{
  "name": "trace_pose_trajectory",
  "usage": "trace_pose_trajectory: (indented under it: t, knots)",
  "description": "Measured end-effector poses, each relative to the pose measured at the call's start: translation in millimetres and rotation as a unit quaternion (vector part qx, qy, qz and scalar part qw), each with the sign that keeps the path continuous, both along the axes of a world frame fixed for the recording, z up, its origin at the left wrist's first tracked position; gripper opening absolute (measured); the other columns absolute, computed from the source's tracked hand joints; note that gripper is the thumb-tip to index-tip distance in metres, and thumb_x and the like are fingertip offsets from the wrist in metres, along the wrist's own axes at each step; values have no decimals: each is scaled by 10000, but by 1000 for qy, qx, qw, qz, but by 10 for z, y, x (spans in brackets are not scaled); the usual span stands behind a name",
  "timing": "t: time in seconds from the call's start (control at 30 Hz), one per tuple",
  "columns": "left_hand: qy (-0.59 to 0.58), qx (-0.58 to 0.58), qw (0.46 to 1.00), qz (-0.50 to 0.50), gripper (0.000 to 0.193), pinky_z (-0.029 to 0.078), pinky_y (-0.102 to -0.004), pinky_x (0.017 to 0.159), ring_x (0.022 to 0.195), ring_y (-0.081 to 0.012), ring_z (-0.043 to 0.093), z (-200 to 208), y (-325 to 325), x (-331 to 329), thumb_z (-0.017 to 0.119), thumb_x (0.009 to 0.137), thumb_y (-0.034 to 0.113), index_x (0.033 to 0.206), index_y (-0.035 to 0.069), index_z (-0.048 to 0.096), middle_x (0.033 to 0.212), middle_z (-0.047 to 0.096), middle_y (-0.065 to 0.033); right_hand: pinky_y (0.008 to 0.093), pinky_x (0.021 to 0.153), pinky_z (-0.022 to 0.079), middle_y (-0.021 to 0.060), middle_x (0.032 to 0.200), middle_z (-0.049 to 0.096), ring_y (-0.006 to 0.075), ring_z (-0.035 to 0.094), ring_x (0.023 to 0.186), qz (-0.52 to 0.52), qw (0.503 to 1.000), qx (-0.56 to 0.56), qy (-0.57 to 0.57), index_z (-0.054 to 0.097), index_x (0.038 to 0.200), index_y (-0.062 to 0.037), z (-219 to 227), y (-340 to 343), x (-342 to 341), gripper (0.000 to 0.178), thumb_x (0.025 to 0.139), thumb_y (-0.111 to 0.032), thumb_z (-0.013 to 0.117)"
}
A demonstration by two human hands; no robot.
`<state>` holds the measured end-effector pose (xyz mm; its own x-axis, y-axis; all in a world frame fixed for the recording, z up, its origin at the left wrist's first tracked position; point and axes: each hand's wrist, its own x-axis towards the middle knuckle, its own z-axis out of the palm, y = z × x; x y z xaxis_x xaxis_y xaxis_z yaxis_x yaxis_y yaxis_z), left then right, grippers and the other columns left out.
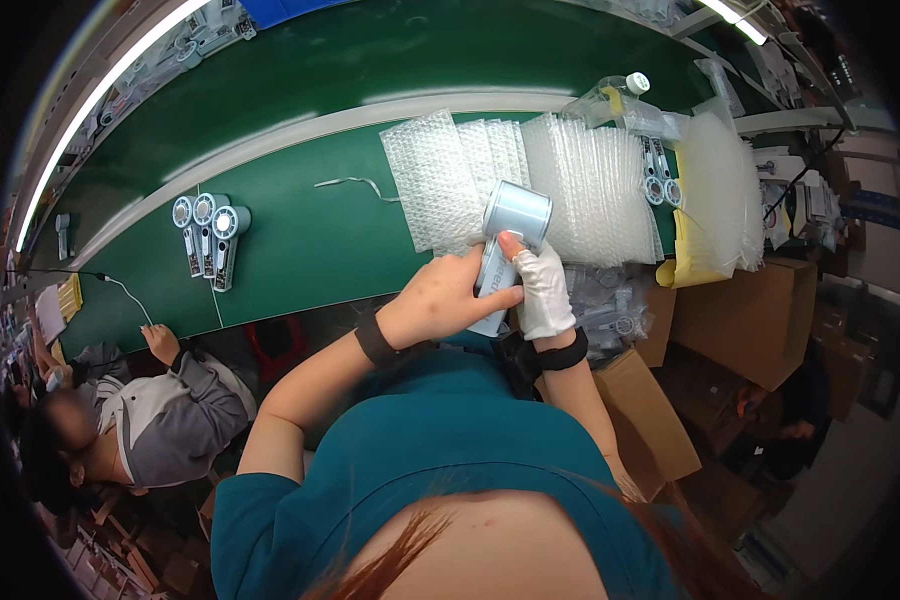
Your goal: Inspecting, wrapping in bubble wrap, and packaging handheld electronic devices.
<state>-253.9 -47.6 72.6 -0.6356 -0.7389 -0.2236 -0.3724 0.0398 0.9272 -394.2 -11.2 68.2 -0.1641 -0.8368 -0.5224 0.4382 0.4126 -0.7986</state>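
Note:
Both of my hands hold a light-blue handheld fan [518, 212] with a cylindrical head, its handle pointing down toward me. My left hand [435, 293] is bare and closes round the handle from the left. On the other side, my right hand [544, 292] wears a white glove that leaves fingertips bare, and its thumb presses just below the head. Beneath and beyond the fan, bubble-wrap bags [422, 190] lie spread on the green table [300, 215]. A larger overlapping row of bubble-wrap bags [595, 190] sits to their right.
Three similar fans [207, 225] lie at the left, two more [660, 172] at the right. A clear bottle [610, 102] stands behind the bags, near stacked foam sheets [718, 200]. Cardboard boxes [740, 320] are at right. A co-worker [170, 410] sits at left; another person [795, 420] is at far right.

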Motion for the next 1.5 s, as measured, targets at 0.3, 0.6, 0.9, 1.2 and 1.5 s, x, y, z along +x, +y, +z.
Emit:
trace_pose_trajectory:
  t: [0.3,0.6,0.9,1.2,1.5]
  knots:
    - [-44,-325,944,-37,253,455,-397,667,803,-299,561,-1412,-437,233,658,756,225,854,31,529,821,566,-124,289,517,518,101,759,587,169,598,571,52,992,103,56,485,1030,1,-451,223,-112,441,823,-353,645]
    - [-42,-42,994,89,132,465,-314,614,653,-219,580,-1763,-461,419,590,812,126,843,6,634,738,619,-111,321,535,492,136,717,605,205,610,584,105,953,120,257,506,979,10,-933,237,299,506,793,-439,646]
    - [24,316,923,216,152,446,-216,531,570,-86,551,-1774,-500,932,562,835,99,881,-18,647,686,619,-39,405,668,466,217,814,616,381,604,752,198,891,19,409,506,1022,-8,-1517,11,660,471,770,-370,669]
    - [52,290,901,317,99,421,-224,510,564,-90,538,-1825,-409,1088,578,822,70,845,-19,614,686,598,-25,441,609,475,246,768,600,400,598,705,255,815,7,520,499,970,-33,-1414,-145,881,414,814,-403,599]
    - [-60,-279,944,168,87,439,-403,621,720,-312,550,-1230,-268,822,572,733,1,764,19,493,719,532,-124,440,642,487,162,792,634,344,623,736,358,681,30,638,498,943,-49,-1078,-325,1099,267,815,-275,558]
